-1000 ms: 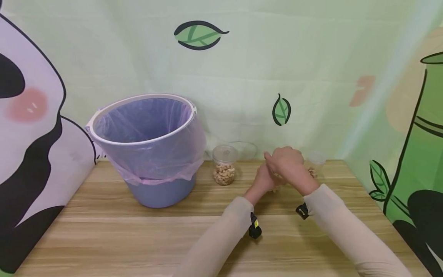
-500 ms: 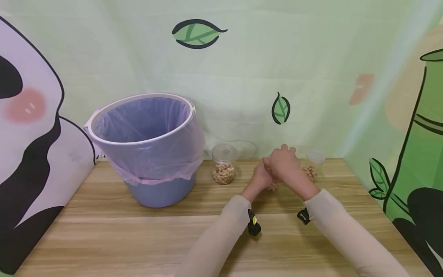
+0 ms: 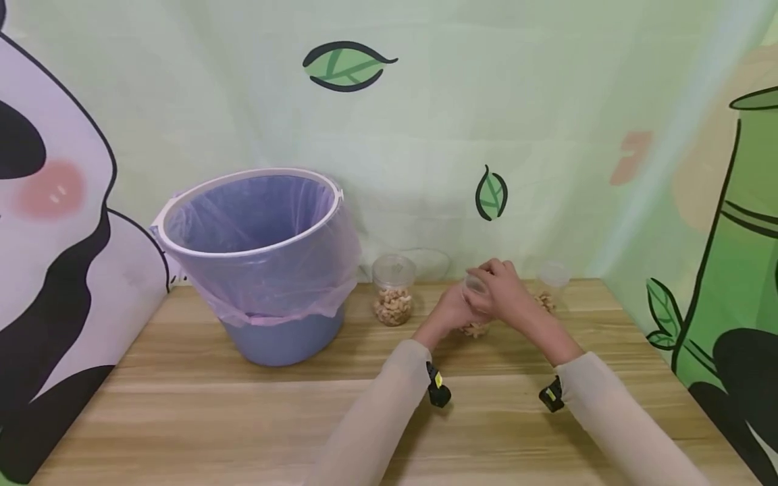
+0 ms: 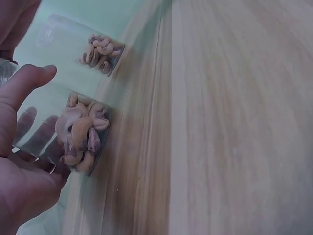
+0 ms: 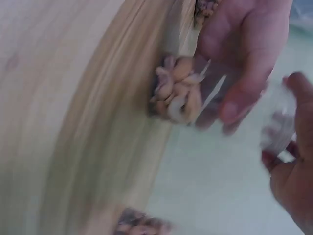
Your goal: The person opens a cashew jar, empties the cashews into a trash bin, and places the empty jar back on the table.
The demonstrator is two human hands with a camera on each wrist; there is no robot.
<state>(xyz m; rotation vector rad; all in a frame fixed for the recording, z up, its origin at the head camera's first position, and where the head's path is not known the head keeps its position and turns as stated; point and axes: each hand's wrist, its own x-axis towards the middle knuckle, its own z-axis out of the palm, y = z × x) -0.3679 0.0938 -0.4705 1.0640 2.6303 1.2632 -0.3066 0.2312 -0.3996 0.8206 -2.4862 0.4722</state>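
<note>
My left hand (image 3: 452,312) wraps around a clear jar (image 4: 80,129) with cashews in its bottom, upright on the wooden table. In the left wrist view the thumb and fingers lie on opposite sides of the jar. At its top, my right hand (image 3: 506,295) pinches a clear lid (image 5: 279,122) between thumb and fingers. The lid looks tilted in the head view, close to the jar's mouth. Fingers hide the rim, so I cannot tell whether lid and jar touch.
A lidded jar of cashews (image 3: 394,290) stands left of my hands, and another cashew jar (image 3: 552,283) stands to their right. Farther left is a blue bin (image 3: 286,337) with a pinkish liner. A printed cloth (image 3: 425,135) hangs behind the wooden table (image 3: 243,418).
My right hand has turned over the jar's top, its wrist shifting right. The lid now shows tilted in its fingers. My left hand keeps its grip on the jar.
</note>
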